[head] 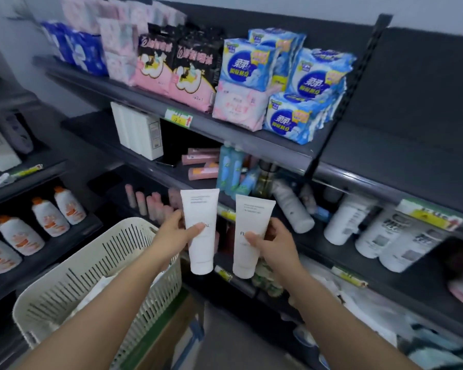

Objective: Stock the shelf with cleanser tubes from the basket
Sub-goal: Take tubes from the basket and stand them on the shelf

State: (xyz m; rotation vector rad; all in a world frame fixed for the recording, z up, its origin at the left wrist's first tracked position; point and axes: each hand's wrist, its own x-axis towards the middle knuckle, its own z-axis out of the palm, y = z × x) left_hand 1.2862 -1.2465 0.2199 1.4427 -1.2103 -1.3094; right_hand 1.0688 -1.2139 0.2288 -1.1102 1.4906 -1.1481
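Note:
My left hand point(178, 235) grips a white cleanser tube point(200, 209) around its middle, cap end down. A second white cleanser tube point(251, 217) is held the same way by my right hand point(274, 243). Both tubes hang upright side by side in front of the dark shelf point(278, 158), below the level of its middle boards. The cream slotted basket point(102, 265) stands at lower left, just under my left forearm, with pale items inside that I cannot make out clearly.
Pad packs fill the top shelf point(225, 76). White boxes point(142, 132), pink tubes point(203, 166) and blue bottles point(230, 172) sit on the middle board. White bottles point(385, 231) lie at right. Orange-capped bottles point(46, 222) stand on the left unit. A cardboard box point(171, 337) sits under the basket.

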